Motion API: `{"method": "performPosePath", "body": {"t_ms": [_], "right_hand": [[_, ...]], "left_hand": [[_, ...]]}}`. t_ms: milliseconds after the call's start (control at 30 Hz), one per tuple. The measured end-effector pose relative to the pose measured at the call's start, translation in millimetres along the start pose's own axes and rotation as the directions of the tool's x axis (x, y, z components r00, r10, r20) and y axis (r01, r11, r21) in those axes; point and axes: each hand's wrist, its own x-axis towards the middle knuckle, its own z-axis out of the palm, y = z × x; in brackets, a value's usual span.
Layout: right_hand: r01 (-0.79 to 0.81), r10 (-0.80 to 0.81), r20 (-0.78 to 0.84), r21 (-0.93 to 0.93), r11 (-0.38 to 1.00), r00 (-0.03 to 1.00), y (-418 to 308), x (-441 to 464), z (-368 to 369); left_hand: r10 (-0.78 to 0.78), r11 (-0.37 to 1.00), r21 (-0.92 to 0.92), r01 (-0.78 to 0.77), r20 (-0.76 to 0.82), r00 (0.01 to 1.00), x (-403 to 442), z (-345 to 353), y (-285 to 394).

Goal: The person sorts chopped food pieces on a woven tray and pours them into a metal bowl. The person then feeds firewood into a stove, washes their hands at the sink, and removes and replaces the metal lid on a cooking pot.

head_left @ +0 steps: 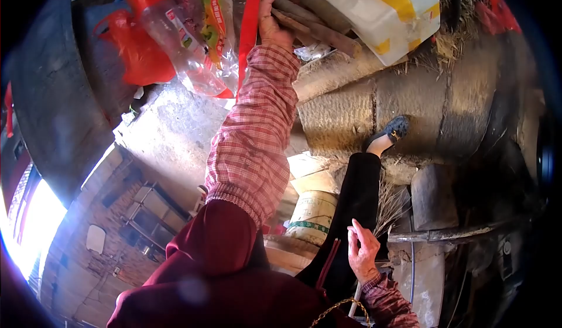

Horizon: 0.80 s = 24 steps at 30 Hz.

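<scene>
My left hand (276,31) reaches far forward in a plaid sleeve. It is closed at the near end of a piece of wood (319,31) in a stack of wood pieces; most of its fingers are hidden. A red strip (250,32) runs just left of that hand. Clear plastic bottles (196,73), a green-and-red wrapper (215,26) and a red plastic bag (140,50) lie farther left. My right hand (364,249) hovers beside my dark-trousered leg, fingers loosely bent and apart, with nothing visible in it.
A white foam box with yellow tape (389,12) stands at the upper right, beside dry straw (451,44). My shoe (398,128) rests on a curved, worn surface (421,102). A pale bucket with a green band (313,214) stands left of my leg; a wooden pole (451,233) lies at right.
</scene>
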Motion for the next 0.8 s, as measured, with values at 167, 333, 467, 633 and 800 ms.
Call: {"method": "performPosePath", "body": {"t_ms": [167, 333, 467, 633, 800], "right_hand": [[0.008, -0.008, -0.022, -0.034, 0.999, 1.000, -1.6, -1.7, 12.4], [-0.022, 0.021, -0.030, -0.061, 0.998, 0.999, -0.9, -4.2, 26.9], [-0.035, 0.032, -0.034, -0.078, 0.996, 0.999, -9.4, -1.7, 35.2], [-0.045, 0.040, -0.055, -0.095, 0.994, 0.998, -8.7, -0.8, 40.9], [-0.044, 0.034, -0.118, -0.084, 0.995, 0.992, -3.2, -1.2, 48.2]], "left_hand": [[0.102, 0.993, -0.066, -0.100, 0.028, 0.994, -8.7, 14.7, 7.2], [0.029, 0.995, -0.093, -0.024, 0.058, 0.998, -20.1, 34.7, 10.9], [0.032, 0.994, -0.102, -0.037, -0.051, 0.998, -27.0, 52.7, 10.4], [-0.085, 0.994, 0.058, 0.093, -0.122, 0.989, -23.4, 42.4, 24.9], [-0.107, 0.993, 0.034, 0.112, -0.122, 0.987, -77.5, 72.0, 42.6]]}}
